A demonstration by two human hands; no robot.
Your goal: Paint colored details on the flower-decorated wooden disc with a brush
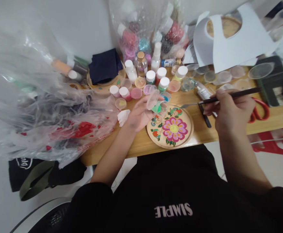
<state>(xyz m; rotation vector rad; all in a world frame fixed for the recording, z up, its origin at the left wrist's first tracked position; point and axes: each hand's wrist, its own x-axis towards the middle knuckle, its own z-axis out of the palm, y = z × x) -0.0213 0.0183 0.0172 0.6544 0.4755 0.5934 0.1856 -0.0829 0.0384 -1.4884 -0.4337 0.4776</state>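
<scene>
My left hand (142, 113) is closed around a small clear plastic cup (158, 108) with bright green paint inside, its round lid tipped up on the hinge. In my right hand (232, 108) is a palette knife (231, 94) with a dark handle, its thin metal blade reaching left toward the cup, apart from it. Below the cup, a round wooden board (190, 132) lies flat at the table's near edge. Painted on it are a pink and purple flower (174, 128), green leaves and red-orange fruit-like shapes with gold outlines. The left hand and cup cover its upper left part.
White-capped paint jars (164, 83), small lidded cups and bottles stand behind the board. A glue tube (203, 91), black tweezers (204, 116), red-handled scissors (262, 108) and a dark phone (273, 81) lie right. Crumpled plastic bags (66, 123) fill the left side.
</scene>
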